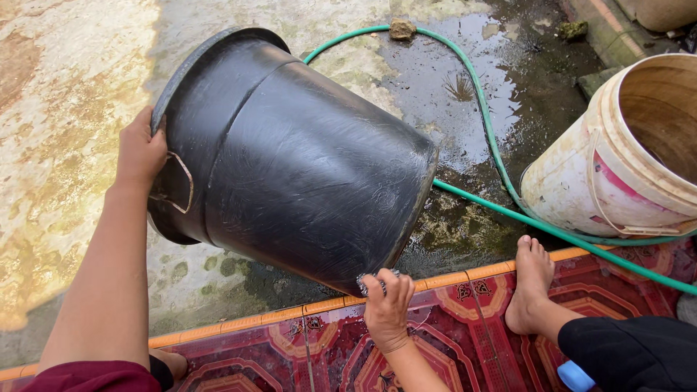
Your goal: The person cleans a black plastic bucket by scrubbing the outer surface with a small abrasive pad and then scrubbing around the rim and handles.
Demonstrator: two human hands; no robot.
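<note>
A large black plastic bucket [305, 160] lies tipped on its side over wet concrete, its mouth turned to the far left and its base toward me. My left hand [139, 151] grips its rim beside a side handle. My right hand [387, 305] presses a grey metal scouring pad [372, 280] against the lower edge of the bucket's base. My bare right foot [531, 279] rests on the red patterned tiles.
A green hose [488, 131] curves across the wet ground and passes under a stained white bucket [617, 156] at the right. A stone [401, 29] sits on the hose at the top. An orange tile edge [305, 308] borders the red floor.
</note>
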